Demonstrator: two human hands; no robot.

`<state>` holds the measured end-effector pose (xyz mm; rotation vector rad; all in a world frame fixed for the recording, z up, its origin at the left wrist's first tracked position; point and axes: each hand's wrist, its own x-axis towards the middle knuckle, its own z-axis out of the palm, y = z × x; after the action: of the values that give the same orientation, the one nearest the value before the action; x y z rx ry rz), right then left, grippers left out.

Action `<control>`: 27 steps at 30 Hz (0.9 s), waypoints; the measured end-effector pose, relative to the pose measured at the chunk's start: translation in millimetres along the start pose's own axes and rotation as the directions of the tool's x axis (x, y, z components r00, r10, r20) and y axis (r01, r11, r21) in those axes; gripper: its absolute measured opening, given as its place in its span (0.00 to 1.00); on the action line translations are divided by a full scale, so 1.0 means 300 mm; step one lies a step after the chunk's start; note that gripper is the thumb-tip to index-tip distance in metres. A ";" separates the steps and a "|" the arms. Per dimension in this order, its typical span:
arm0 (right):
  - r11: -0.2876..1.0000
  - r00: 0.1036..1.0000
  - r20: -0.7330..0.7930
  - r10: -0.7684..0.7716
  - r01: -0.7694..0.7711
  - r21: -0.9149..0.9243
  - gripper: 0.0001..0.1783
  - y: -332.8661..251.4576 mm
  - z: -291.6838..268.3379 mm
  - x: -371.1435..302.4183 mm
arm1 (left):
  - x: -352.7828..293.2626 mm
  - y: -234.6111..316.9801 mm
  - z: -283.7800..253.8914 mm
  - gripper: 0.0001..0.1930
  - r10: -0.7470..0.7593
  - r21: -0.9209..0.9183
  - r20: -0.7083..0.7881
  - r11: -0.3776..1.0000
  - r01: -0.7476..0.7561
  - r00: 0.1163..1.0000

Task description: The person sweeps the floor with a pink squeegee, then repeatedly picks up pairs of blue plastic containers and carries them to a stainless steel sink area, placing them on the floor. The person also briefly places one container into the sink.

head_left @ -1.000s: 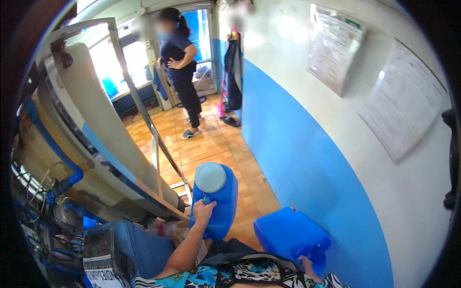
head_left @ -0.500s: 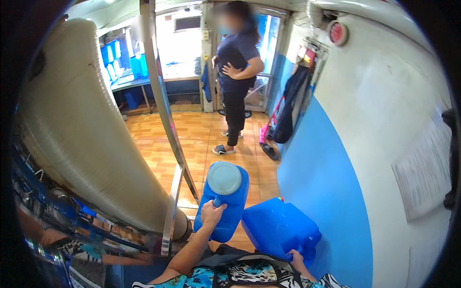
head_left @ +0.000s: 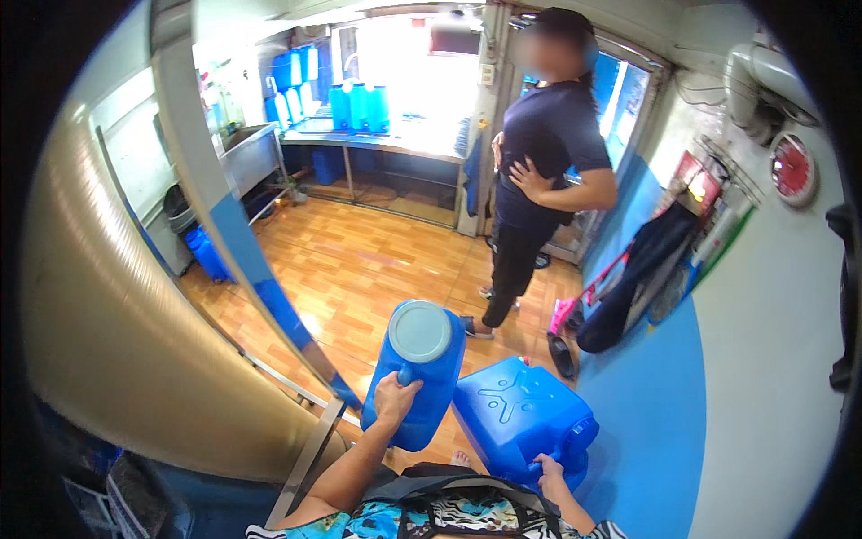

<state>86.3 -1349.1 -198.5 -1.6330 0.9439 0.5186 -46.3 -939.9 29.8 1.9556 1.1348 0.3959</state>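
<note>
My left hand [head_left: 396, 398] is closed round the handle of a blue plastic water jug [head_left: 433, 382] with a wide pale blue-grey round cap, held in front of me. At my right, my right hand [head_left: 550, 473] grips the handle of a second blue jug [head_left: 512, 401], which is tilted with its ribbed blue cap toward the wall. A raised cross-like pattern shows on that jug's side, and a small red spot sits on its far edge. The two jugs are close together, the left one nearer the metal post.
A person [head_left: 548, 171] stands ahead with hands at the waist. A metal-edged post [head_left: 242, 242] and a large tan cylinder [head_left: 135, 296] rise at the left. The blue-and-white wall [head_left: 655, 422] runs along the right. Blue containers [head_left: 359, 108] stand on the far counter.
My view has turned left and moved forward, so the person and doorway appear larger and farther right. Both jugs stay in my hands; the right one's patterned side now shows.
</note>
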 end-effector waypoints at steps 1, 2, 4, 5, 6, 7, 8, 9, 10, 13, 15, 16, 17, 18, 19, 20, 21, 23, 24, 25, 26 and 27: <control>1.000 0.999 0.044 -0.002 0.003 -0.025 0.38 -0.056 0.058 0.027 | 0.051 0.016 0.015 0.20 -0.064 -0.003 -0.015 0.998 0.064 0.998; 0.999 0.996 0.089 -0.009 0.014 -0.049 0.39 -0.120 0.128 0.048 | 0.102 0.021 0.019 0.19 -0.084 -0.021 -0.052 0.996 0.083 0.995; 0.994 0.991 0.134 -0.027 0.041 -0.101 0.35 -0.242 0.250 0.083 | 0.179 0.027 0.028 0.19 -0.171 -0.069 -0.085 0.984 0.165 0.982; 0.985 0.986 0.161 -0.035 0.061 -0.159 0.33 -0.305 0.314 0.099 | 0.218 0.029 0.034 0.18 -0.173 -0.096 -0.138 0.982 0.161 0.975; 0.972 0.984 0.174 -0.047 0.086 -0.220 0.32 -0.378 0.382 0.118 | 0.257 0.036 0.043 0.18 -0.203 -0.133 -0.177 0.974 0.181 0.963; 0.965 0.982 0.184 -0.031 0.077 -0.249 0.26 -0.435 0.459 0.131 | 0.282 0.034 0.047 0.17 -0.263 -0.181 -0.197 0.956 0.229 0.944; 0.968 0.970 0.241 -0.035 0.093 -0.233 0.24 -0.487 0.536 0.142 | 0.308 0.032 0.049 0.17 -0.266 -0.208 -0.247 0.954 0.217 0.932; 0.970 0.955 0.293 -0.043 0.111 -0.217 0.22 -0.530 0.624 0.149 | 0.327 0.023 0.048 0.16 -0.297 -0.247 -0.276 0.941 0.231 0.914; 0.972 0.945 0.323 -0.060 0.129 -0.197 0.20 -0.571 0.710 0.153 | 0.355 0.021 0.042 0.16 -0.341 -0.300 -0.294 0.920 0.252 0.893; 0.964 0.917 0.396 -0.045 0.144 -0.224 0.23 -0.705 0.977 0.137 | 0.411 0.015 0.038 0.13 -0.328 -0.328 -0.424 0.924 0.194 0.845; 0.967 0.872 0.488 -0.024 0.145 -0.212 0.22 -0.790 1.172 0.084 | 0.440 0.016 0.027 0.12 -0.347 -0.347 -0.491 0.919 0.186 0.799; 0.969 0.852 0.523 -0.023 0.148 -0.199 0.22 -0.833 1.264 0.054 | 0.445 0.015 0.023 0.11 -0.362 -0.391 -0.505 0.905 0.167 0.783; 0.969 0.833 0.554 0.010 0.129 -0.212 0.23 -0.871 1.366 0.017 | 0.452 0.016 0.015 0.10 -0.353 -0.399 -0.543 0.907 0.136 0.762; 0.949 0.815 0.579 0.008 0.176 -0.261 0.18 -0.910 1.459 -0.019 | 0.456 0.016 0.006 0.10 -0.419 -0.460 -0.523 0.872 0.168 0.742; 0.955 0.787 0.617 0.010 0.176 -0.240 0.17 -0.931 1.549 -0.062 | 0.469 0.016 -0.010 0.09 -0.403 -0.436 -0.560 0.886 0.155 0.724; 0.961 0.762 0.647 0.004 0.175 -0.212 0.16 -0.961 1.641 -0.104 | 0.482 0.017 -0.025 0.09 -0.422 -0.444 -0.574 0.880 0.166 0.701; 0.948 0.741 0.671 0.010 0.207 -0.243 0.15 -0.997 1.730 -0.139 | 0.482 0.017 -0.036 0.09 -0.461 -0.459 -0.576 0.866 0.199 0.675; 0.943 0.665 0.747 0.012 0.242 -0.230 0.15 -1.047 1.901 -0.198 | 0.506 0.006 -0.066 0.08 -0.516 -0.514 -0.566 0.831 0.215 0.643; 0.955 0.601 0.800 0.002 0.236 -0.179 0.15 -1.065 1.984 -0.233 | 0.526 -0.003 -0.092 0.07 -0.565 -0.560 -0.544 0.795 0.233 0.620; 0.952 0.588 0.808 0.014 0.240 -0.191 0.15 -1.092 2.070 -0.266 | 0.541 -0.014 -0.115 0.07 -0.568 -0.570 -0.561 0.792 0.216 0.603; 0.952 0.589 0.808 0.021 0.236 -0.197 0.15 -1.123 2.155 -0.300 | 0.554 -0.026 -0.137 0.07 -0.566 -0.569 -0.579 0.796 0.206 0.587; 0.951 0.545 0.838 0.026 0.245 -0.189 0.15 -1.152 2.230 -0.333 | 0.569 -0.039 -0.159 0.08 -0.582 -0.586 -0.581 0.784 0.204 0.568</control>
<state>399.9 -663.8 -103.5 -1.4018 0.0185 1.2581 10.4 -771.6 28.4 1.0179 1.7628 1.1683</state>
